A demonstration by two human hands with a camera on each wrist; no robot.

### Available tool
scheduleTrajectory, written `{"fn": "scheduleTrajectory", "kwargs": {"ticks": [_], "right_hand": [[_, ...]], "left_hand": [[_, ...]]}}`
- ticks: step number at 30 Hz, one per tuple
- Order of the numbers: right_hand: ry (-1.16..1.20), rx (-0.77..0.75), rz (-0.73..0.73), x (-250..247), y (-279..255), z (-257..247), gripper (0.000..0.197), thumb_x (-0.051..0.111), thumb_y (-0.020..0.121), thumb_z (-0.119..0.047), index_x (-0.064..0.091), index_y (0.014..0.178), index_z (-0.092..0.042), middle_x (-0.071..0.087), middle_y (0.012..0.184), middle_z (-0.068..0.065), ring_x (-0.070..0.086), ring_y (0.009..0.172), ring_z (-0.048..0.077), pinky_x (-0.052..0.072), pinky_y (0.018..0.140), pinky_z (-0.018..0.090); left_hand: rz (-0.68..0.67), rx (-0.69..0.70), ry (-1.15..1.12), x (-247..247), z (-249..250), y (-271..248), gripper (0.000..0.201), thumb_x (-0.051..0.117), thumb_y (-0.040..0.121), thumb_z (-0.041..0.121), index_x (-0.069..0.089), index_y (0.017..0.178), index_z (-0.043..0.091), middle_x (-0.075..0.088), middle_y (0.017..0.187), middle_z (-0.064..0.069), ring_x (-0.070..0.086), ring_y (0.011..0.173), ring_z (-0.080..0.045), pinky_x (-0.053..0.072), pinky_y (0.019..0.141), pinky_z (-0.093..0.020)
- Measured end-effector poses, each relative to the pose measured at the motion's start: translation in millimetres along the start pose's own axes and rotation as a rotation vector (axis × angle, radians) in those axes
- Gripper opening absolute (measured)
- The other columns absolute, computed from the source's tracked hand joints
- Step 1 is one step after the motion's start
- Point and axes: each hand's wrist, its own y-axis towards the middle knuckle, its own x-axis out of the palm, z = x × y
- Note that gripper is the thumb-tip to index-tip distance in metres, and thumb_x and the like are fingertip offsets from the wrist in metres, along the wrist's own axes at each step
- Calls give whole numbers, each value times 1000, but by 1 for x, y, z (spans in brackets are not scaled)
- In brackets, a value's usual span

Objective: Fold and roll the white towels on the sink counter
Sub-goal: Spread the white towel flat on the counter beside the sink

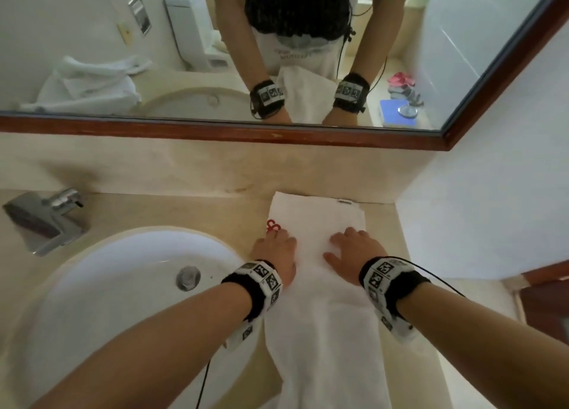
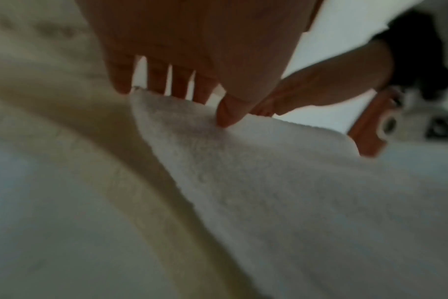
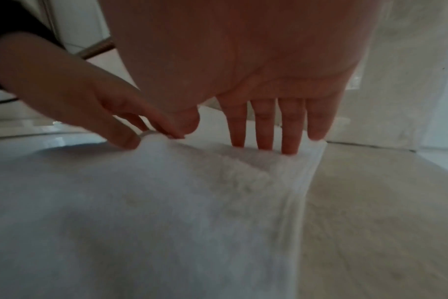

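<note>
Our left hand [image 1: 275, 248] and right hand [image 1: 354, 248] lie flat, fingers straight, on the towel [image 1: 320, 316], gripping nothing. We should press evenly, keeping edges aligned.

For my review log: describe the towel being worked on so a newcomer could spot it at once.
Find the round white sink basin; on the beige counter to its right lies a long white towel, hanging over the front edge. It has red lettering and both hands, left hand and right hand, pressed flat on it.
</note>
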Motion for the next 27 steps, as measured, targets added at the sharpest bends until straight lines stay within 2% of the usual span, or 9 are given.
{"fn": "scheduleTrajectory", "kwargs": {"ticks": [3, 6, 9, 11, 13, 17, 20, 24, 27], "right_hand": [[66, 47, 60, -4, 9, -1, 71, 42, 90, -57, 26, 146, -16, 27, 151, 10, 26, 139, 29, 33, 111, 41], [115, 66, -59, 3, 25, -1, 80, 35, 94, -57, -1, 153, -16, -8, 160, 7, -6, 148, 28, 10, 119, 40], [147, 112, -130, 12, 35, 1, 78, 35, 96, -51, -7, 152, -18, -18, 159, 7, -13, 147, 28, 4, 120, 38], [250, 193, 14, 13, 40, 6, 76, 44, 94, -41, 3, 152, -16, -6, 160, 9, 0, 147, 31, 15, 118, 39], [421, 383, 181, 8, 43, 14, 67, 54, 91, -31, 24, 146, -9, 24, 152, 17, 29, 136, 35, 31, 109, 40], [793, 602, 124, -3, 60, 30, 52, 63, 87, -31, 48, 132, -10, 56, 130, 14, 53, 118, 33, 42, 99, 36], [742, 580, 104, -6, 69, 32, 42, 61, 87, -36, 61, 121, -11, 64, 120, 10, 59, 111, 31, 45, 94, 34], [848, 548, 172, -3, 74, 31, 31, 61, 88, -29, 63, 112, -10, 66, 103, 7, 61, 101, 29, 43, 81, 28], [907, 489, 226, -1, 80, 25, 12, 60, 87, -25, 65, 84, -15, 61, 76, 1, 58, 80, 25, 40, 69, 25]], "left_hand": [[155, 21, 17, -3, 7, 9, 47, 47, 89, 31, 40, 131, 11, 28, 144, -16, 23, 134, -35, 27, 109, -45], [91, 20, -34, -4, 5, 30, 67, 34, 95, 44, 8, 150, 15, -8, 158, -12, -9, 145, -31, 5, 119, -46], [20, -73, -34, 11, -3, 44, 71, 22, 96, 53, -10, 151, 21, -23, 156, -8, -17, 145, -29, 2, 118, -47], [34, -126, -32, 18, -7, 43, 71, 20, 96, 52, -12, 150, 20, -24, 156, -9, -17, 144, -30, 1, 118, -47], [61, -148, -41, 18, -5, 41, 68, 24, 97, 47, -5, 151, 17, -15, 158, -12, -9, 145, -32, 6, 118, -47], [275, -195, -171, -3, -11, 54, 54, 43, 90, 17, 28, 142, 17, 23, 146, -13, 36, 123, -32, 39, 97, -42], [332, -185, -317, -14, -26, 68, 50, 46, 93, 18, 31, 140, 17, 24, 147, -11, 53, 106, -34, 48, 87, -42], [372, -199, -446, -18, -39, 81, 32, 48, 94, 29, 45, 122, 13, 46, 128, -9, 61, 88, -34, 53, 79, -40], [394, -170, -482, -20, -42, 84, 23, 45, 96, 28, 54, 103, 9, 51, 111, -10, 60, 82, -31, 52, 74, -34]]}}
